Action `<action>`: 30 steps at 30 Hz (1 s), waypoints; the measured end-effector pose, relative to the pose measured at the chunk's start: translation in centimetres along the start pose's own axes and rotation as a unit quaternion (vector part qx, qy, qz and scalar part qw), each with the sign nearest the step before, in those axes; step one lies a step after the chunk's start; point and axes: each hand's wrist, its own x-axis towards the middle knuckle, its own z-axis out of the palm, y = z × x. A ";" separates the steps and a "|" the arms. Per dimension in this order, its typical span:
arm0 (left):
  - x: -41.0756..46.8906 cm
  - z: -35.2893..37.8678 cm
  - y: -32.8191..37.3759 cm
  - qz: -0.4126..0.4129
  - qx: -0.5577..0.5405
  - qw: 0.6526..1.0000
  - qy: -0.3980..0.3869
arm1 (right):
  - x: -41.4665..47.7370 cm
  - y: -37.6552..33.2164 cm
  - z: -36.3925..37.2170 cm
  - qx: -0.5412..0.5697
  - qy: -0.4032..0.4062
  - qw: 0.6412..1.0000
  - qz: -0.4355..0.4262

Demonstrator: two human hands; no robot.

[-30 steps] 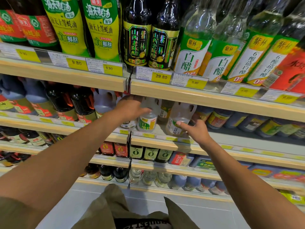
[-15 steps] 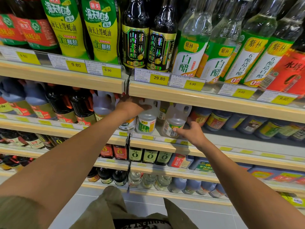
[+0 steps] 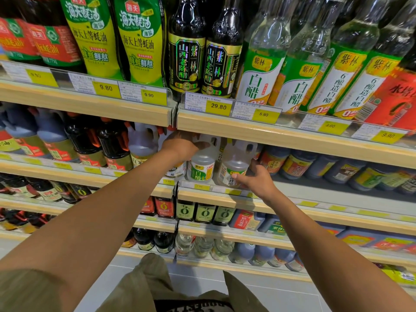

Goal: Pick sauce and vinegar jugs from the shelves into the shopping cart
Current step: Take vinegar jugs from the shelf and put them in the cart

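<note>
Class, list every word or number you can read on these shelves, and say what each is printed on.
"9.80": first price tag
"9.90": second price tag
"29.80": third price tag
"5.90": fourth price tag
"海天上等蚝油": green pouch
"山西老陈醋": dark bottle
"白醋": clear bottle; green-labelled jug
Held jug in the right hand, lower-shelf bottles, remaining tags: too blurred.

**Two hands at the vinegar jugs**

The left hand (image 3: pixel 180 144) touches the top of the white vinegar jug (image 3: pixel 201 171) on the shelf (image 3: pixel 315 188), and its fingertips are hidden. The right hand (image 3: pixel 256 180) holds the other clear jug (image 3: pixel 234 162) just beside it, thumb on the label. Dark sauce jugs (image 3: pixel 112 145) stand to the left.
</note>
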 end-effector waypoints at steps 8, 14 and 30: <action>-1.9 0.8 1.0 0.025 0.091 0.995 0.017 | -0.3 -0.6 1.5 -0.039 -0.014 0.999 0.025; -5.8 1.2 0.5 0.034 0.090 0.994 0.044 | -3.0 -1.9 1.0 -0.077 -0.035 0.996 0.024; -18.3 -1.8 -8.3 0.053 0.294 0.949 0.106 | -10.7 -8.7 6.4 -0.553 0.037 0.803 -0.218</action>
